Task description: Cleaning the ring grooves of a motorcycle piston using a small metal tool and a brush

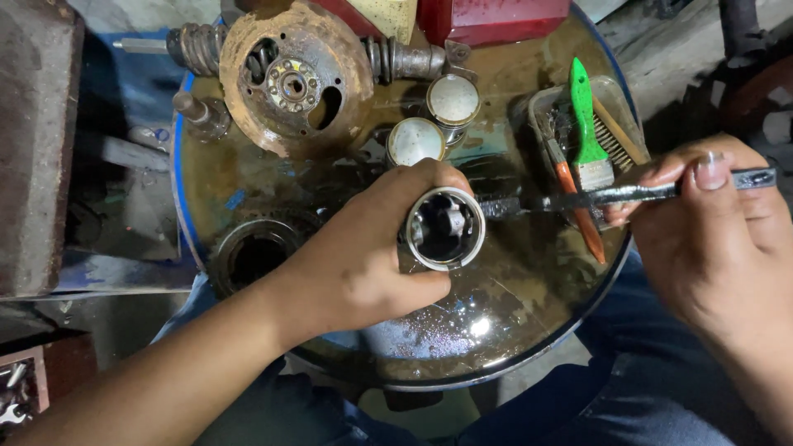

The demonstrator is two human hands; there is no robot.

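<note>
The left hand (363,256) wraps around a hollow piston (445,228), open end up, so the right hand's (710,231) pinched black brush (611,196) reaches inside, over the oily drum-top worktop (512,306).

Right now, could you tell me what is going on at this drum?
A person's left hand grips a hollow piston, open end up, over the oily drum top. The right hand holds a dark brush, its bristles at the piston's rim. Two more pistons and a rusty disc sit behind.
</note>
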